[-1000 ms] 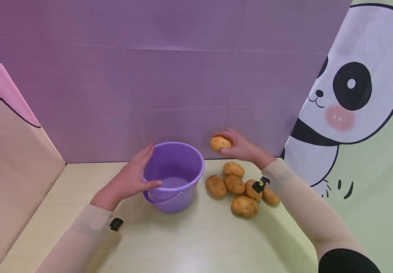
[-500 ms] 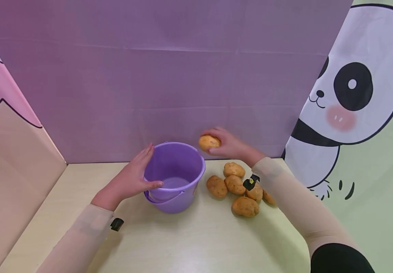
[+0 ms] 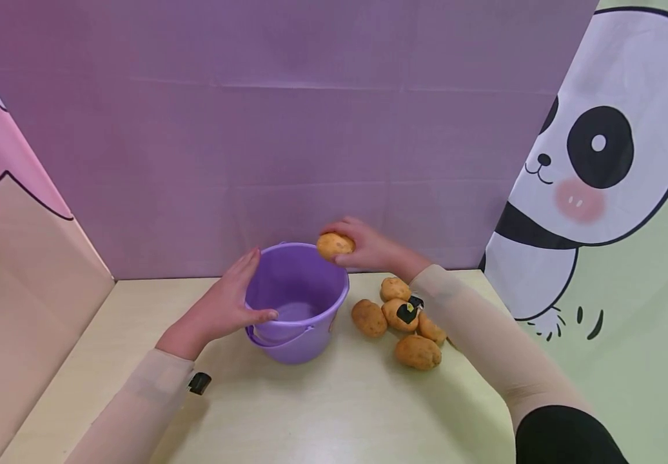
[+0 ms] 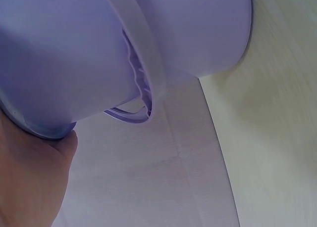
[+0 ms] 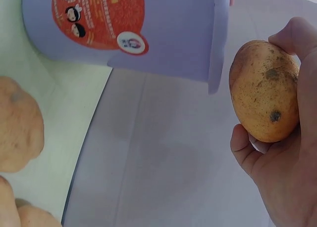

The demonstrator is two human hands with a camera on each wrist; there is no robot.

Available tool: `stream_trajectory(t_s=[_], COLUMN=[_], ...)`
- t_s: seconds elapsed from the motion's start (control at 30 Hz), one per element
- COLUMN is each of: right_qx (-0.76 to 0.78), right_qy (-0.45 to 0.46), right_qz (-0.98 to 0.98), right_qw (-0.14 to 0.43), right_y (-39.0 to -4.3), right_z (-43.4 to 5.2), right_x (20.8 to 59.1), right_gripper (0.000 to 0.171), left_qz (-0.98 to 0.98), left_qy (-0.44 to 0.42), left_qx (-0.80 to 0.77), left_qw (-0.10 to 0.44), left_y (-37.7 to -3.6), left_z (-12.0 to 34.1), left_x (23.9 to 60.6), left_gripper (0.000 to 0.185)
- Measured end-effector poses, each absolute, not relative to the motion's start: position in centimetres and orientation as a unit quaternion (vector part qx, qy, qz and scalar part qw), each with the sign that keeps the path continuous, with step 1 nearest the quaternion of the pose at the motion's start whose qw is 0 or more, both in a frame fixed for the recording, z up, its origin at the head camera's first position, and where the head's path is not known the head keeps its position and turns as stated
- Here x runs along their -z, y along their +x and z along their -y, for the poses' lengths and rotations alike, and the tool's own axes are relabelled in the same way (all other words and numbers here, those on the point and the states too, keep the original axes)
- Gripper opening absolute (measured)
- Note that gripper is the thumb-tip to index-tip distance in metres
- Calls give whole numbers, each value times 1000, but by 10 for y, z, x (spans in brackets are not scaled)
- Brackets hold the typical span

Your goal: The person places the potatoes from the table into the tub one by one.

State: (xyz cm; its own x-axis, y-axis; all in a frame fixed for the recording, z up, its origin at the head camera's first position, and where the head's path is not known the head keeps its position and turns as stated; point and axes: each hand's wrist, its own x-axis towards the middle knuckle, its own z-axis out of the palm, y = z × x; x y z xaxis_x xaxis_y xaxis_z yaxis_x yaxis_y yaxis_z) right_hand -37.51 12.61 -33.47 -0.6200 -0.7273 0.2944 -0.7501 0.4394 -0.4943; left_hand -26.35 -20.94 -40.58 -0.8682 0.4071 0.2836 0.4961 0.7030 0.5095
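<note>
Over the back rim of the purple bucket [image 3: 296,303], the person's right hand [image 3: 369,248] holds a potato [image 3: 335,245], fingers curled round it from behind and thumb beneath; the right wrist view shows the potato [image 5: 264,91] just beside the bucket's rim, not yet over the opening. On the bucket's other side, the left hand [image 3: 224,303] rests flat against the wall with fingers straight and the thumb lying along the front edge. To the right of the bucket, a small heap of potatoes [image 3: 400,322] lies on the pale table [image 3: 322,412], near it but not touching. The bucket looks empty apart from its pale bottom. To my eye, the potato wants to be carried past the rim to the middle of the opening and lowered before the fingers let go, since a drop from height could knock a light bucket over. Keeping the left palm pressed to the wall should hold it upright.
</note>
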Motion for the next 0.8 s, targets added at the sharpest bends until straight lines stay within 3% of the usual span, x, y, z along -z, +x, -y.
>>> stream_trajectory(t_s=[0.8], right_qx=[-284], right_qy=[461], right_qz=[841], right_qw=[-25], right_y=[-378], right_z=[-83], right_x=[340], right_gripper=[60], left_qz=[928], left_qy=[-239], left_qx=[277], left_qw=[76], left_y=[-263], left_z=[209], left_x=[405], left_gripper=[131])
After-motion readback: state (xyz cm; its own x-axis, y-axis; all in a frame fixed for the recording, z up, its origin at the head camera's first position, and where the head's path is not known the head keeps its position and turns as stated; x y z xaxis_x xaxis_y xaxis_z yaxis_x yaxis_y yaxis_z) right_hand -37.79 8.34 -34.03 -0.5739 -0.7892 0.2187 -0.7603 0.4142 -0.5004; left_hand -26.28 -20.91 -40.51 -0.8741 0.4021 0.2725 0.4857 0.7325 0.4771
